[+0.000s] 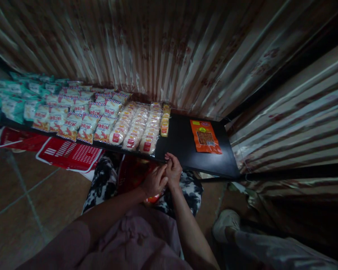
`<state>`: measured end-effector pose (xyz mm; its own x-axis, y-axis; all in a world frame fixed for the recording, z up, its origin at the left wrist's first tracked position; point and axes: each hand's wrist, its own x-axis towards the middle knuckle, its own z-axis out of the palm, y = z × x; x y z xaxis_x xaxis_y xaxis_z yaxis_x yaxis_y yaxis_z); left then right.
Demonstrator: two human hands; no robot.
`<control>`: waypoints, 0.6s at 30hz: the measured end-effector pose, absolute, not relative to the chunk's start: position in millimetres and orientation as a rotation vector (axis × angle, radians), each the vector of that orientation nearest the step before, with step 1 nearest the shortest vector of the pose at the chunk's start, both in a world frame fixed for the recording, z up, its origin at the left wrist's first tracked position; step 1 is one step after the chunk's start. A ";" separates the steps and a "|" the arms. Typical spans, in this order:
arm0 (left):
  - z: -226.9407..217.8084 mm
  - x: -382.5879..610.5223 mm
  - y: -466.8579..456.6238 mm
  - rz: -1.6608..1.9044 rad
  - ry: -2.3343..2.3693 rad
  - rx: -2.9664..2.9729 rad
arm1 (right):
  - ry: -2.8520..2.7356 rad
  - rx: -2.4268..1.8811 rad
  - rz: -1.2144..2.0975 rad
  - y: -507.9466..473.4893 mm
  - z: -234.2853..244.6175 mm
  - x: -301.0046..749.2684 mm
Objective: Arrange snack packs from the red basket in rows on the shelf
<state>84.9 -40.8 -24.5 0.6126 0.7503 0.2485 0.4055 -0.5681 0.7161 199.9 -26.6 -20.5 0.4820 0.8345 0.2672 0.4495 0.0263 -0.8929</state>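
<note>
My left hand (pixel 155 181) and my right hand (pixel 173 171) meet above my lap, at the front edge of the black shelf (pixel 177 150). The left fingers lie stretched against the right palm side, and the right fingers are loosely extended with a slight bend. Nothing shows in either hand. Nearest on the shelf are rows of clear-wrapped round pastries (pixel 148 144) and a narrow yellow row of small packs (pixel 165 120). To the right lies an orange snack packet (pixel 205 137), flat. Below the hands, red packaging (pixel 153 198) is partly hidden.
White-and-orange snack bags (pixel 87 127) and teal bags (pixel 12 108) fill the shelf's left part. Red baskets (pixel 70 153) stand beneath it. A striped curtain (pixel 146 48) hangs behind. Another person's shoe (pixel 227 225) is at the lower right.
</note>
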 end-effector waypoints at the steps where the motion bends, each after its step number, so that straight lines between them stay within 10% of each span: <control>1: -29.3 79.0 -44.7 0.682 0.901 2.228 | -1.189 -1.605 0.411 -34.7 -23.3 197.7; 18: -79.5 -1.8 -85.8 -0.256 1.069 2.200 | -2.031 -2.418 0.988 -76.5 -81.6 185.1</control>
<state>-1.8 -85.8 -79.5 0.6449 0.6251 -0.4398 0.7566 -0.4404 0.4834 185.1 -76.5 -81.6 0.0748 0.8411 -0.5356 0.9406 -0.2379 -0.2423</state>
